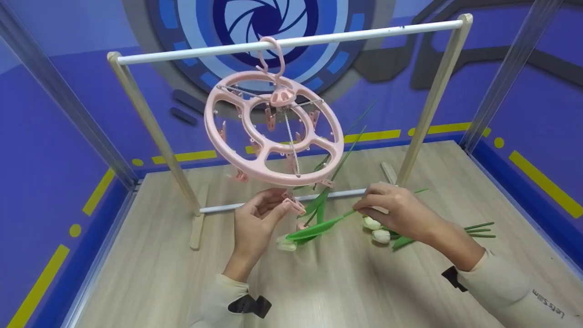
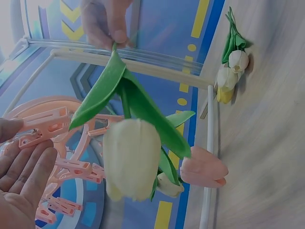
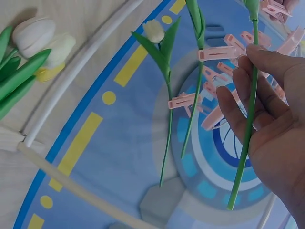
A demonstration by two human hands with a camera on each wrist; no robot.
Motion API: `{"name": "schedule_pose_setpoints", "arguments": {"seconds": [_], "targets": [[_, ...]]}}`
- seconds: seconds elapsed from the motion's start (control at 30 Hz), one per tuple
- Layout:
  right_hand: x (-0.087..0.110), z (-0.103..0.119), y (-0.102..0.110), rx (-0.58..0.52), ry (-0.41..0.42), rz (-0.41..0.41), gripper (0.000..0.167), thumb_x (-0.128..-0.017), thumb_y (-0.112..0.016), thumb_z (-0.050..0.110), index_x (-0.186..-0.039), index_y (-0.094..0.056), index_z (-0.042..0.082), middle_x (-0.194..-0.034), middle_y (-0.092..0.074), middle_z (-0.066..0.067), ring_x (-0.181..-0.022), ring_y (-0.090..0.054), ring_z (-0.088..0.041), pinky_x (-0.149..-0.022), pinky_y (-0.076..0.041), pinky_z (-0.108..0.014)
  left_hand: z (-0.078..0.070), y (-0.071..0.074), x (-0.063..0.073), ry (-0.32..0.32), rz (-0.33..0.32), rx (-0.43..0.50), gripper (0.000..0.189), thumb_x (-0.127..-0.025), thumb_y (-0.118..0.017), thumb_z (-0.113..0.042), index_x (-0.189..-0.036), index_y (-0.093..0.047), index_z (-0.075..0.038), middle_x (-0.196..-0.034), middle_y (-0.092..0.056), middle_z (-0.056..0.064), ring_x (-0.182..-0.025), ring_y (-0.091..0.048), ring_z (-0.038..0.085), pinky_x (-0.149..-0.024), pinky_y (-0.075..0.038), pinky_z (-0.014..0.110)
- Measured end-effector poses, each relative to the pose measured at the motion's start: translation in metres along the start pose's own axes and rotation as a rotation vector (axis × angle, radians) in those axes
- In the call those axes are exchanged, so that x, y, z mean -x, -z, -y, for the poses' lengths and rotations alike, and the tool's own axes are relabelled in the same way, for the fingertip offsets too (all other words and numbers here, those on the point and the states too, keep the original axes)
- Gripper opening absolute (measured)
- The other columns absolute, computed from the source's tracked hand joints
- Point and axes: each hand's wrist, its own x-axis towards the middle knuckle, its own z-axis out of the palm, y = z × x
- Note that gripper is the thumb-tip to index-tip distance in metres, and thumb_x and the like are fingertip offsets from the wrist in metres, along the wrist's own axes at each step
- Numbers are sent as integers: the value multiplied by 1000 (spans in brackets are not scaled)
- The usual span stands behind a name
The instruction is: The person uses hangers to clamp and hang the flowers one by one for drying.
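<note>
A round pink clip hanger hangs by its hook from a white rod. At its near edge my left hand pinches a pink clothespin between thumb and fingers. My right hand holds an artificial white tulip by its green stem. This tulip lies slantwise in the air, its bloom toward the left hand and just below the clothespin. Behind it, a second white tulip and a pink tulip hang bloom down from other clothespins of the hanger.
A wooden stand carries the white top rod and has a low white crossbar. Several loose tulips, white and one yellowish, lie on the wooden tabletop at the right. Blue printed walls enclose the table.
</note>
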Motion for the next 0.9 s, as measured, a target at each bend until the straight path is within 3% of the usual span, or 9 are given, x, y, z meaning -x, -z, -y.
{"name": "schedule_pose_setpoints", "arguments": {"seconds": [0.07, 0.4, 0.7, 0.9], "targets": [[-5, 1, -2, 12, -7, 8, 32, -80, -88, -9, -104, -78, 9, -94, -69, 1, -81, -65, -14, -69, -57, -22, 0, -1, 0, -1, 1, -3, 27, -94, -81, -4, -118, -74, 5, -107, -77, 11, -97, -76, 25, -89, -64, 37], [-24, 10, -11, 23, -50, 41, 25, -83, -86, -8, -100, -77, 8, -94, -69, 0, -85, -67, -16, -68, -63, -33, -3, -5, 0, -15, 5, -17, 24, -96, -80, -6, -117, -75, 2, -108, -78, 8, -97, -76, 23, -89, -63, 35], [-36, 16, -16, 16, 0, 45, 23, -84, -87, -6, -102, -78, 7, -97, -70, -2, -85, -65, -17, -68, -61, -31, -4, -10, -2, -16, -1, -62, 22, -96, -80, -8, -115, -76, 2, -105, -78, 7, -95, -76, 22, -87, -64, 34], [-44, 22, -19, 22, -36, 82, 22, -85, -87, -2, -104, -80, 7, -105, -75, -2, -93, -70, -18, -79, -65, -34, -4, -12, -2, -27, 0, -70, 21, -96, -80, -7, -115, -76, 2, -105, -78, 6, -95, -76, 22, -87, -63, 33]]}}
